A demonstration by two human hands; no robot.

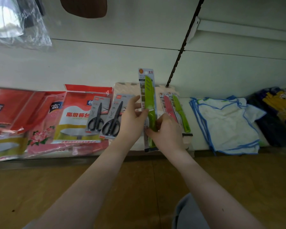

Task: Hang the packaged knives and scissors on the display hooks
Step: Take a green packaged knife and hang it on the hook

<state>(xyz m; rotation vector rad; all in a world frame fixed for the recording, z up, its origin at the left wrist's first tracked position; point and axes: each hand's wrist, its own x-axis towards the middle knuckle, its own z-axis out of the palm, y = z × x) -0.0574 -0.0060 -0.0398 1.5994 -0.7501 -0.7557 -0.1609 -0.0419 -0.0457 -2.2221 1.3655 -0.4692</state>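
Forearms are extended from the near edge over a brown floor. A green packaged knife is held upright between both hands: the right hand is closed around its lower part, and the left hand is pinched on its left edge, the other fingers spread. Farther back, two packaged scissors lie to the left on red packets; pink and green packaged knives lie to the right, against a white wall panel.
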